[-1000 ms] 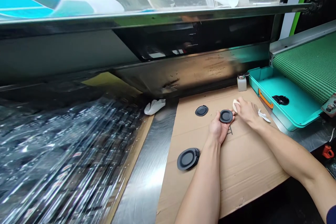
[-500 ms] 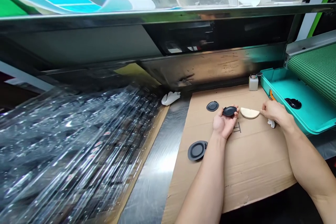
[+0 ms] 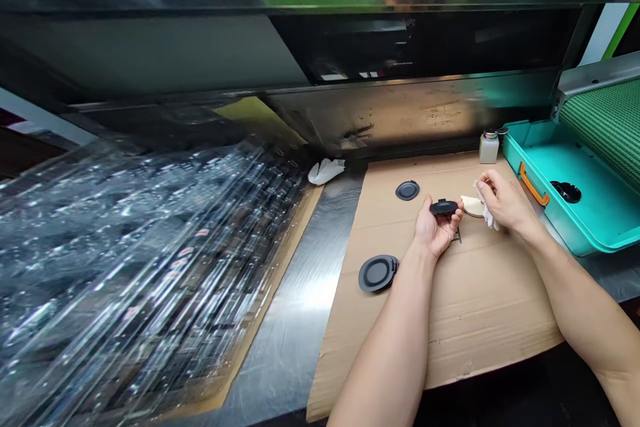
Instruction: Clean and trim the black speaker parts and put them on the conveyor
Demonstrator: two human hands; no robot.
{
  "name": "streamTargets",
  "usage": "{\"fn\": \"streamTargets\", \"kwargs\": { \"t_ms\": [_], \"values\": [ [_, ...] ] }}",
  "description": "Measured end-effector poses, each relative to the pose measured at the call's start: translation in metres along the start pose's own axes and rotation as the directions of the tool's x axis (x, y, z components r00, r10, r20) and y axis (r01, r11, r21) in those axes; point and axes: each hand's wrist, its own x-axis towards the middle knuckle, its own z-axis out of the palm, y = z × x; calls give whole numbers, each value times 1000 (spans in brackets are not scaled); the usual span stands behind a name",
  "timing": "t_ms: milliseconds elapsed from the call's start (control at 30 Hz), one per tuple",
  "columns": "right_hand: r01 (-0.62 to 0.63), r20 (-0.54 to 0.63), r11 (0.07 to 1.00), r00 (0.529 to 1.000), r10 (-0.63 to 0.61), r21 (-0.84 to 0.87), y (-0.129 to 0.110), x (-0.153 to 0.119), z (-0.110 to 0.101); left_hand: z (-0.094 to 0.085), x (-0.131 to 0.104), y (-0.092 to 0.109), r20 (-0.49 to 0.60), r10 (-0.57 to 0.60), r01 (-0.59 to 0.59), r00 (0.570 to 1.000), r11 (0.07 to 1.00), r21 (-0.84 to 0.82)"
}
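Note:
My left hand is closed around the edge of a black round plastic lid, held tilted above the cardboard sheet. Just right of it, my right hand pinches a crumpled white wipe that hangs below the fingers. Behind the wipe lies a cream half-round pad, partly covered by it. Two more dark lids rest on the cardboard: a smaller lid beyond my left hand and a larger lid beside my left forearm.
A turquoise tray with black round parts stands at right, under a green conveyor belt. A small pump bottle is at the back. Stacked clear plastic trays fill the left. A crumpled white cloth lies on the metal bench.
My right hand has moved left toward the lid, lifting the white wipe off the cardboard. The left hand still holds the lid, now tipped more edge-on. The camera view has shifted slightly.

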Motion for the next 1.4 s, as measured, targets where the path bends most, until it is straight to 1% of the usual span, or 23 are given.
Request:
{"fn": "streamTargets", "kwargs": {
  "t_ms": [100, 200, 300, 400, 467, 533, 667, 700, 833, 967, 1033, 1133, 1233, 1333, 1400],
  "values": [
    [27, 38, 998, 999, -29, 55, -10, -6, 11, -1, 4, -9, 20, 46, -48, 999, 983, 180],
    [79, 76, 995, 994, -82, 54, -12, -9, 19, -1, 7, -20, 87, 84, -110, 993, 930, 352],
    [192, 74, 981, 979, -192, 5, -8, -9, 27, -2, 9, -26, 139, 102, -153, 985, 893, 423],
    [263, 58, 963, 964, -261, -50, 0, -8, 35, -4, 11, -27, 136, 135, -182, 981, 873, 452],
    [262, 65, 961, 964, -257, -84, 4, -8, 37, -5, 11, -27, 118, 164, -200, 979, 867, 457],
    [256, 98, 959, 964, -245, -119, 3, -9, 36, -5, 10, -27, 93, 191, -212, 977, 868, 450],
    [293, 236, 945, 938, -255, -143, -2, -10, 26, -4, 8, -25, 73, 198, -210, 978, 883, 421],
    [290, 252, 946, 935, -248, -143, -4, -10, 23, -3, 7, -25, 73, 196, -208, 978, 885, 416],
    [226, 197, 962, 961, -194, -157, -5, -9, 19, -2, 8, -22, 60, 185, -194, 981, 892, 407],
    [244, 207, 952, 957, -205, -184, -5, -11, 26, -1, 9, -24, 67, 190, -201, 979, 888, 413],
    [250, 208, 943, 957, -204, -222, -7, -12, 30, -2, 11, -27, 56, 237, -236, 970, 861, 450],
    [254, 201, 923, 959, -201, -288, -9, -14, 33, -4, 14, -33, 30, 329, -290, 944, 780, 554],
    [230, 205, 909, 965, -165, -349, -10, -15, 33, -8, 16, -36, 51, 381, -327, 923, 708, 626],
    [212, 219, 907, 966, -138, -364, -9, -15, 31, -10, 17, -36, 78, 402, -354, 912, 680, 643],
    [229, 223, 910, 962, -157, -346, -8, -14, 31, -10, 17, -36, 73, 408, -355, 910, 675, 647]
  ]
}}
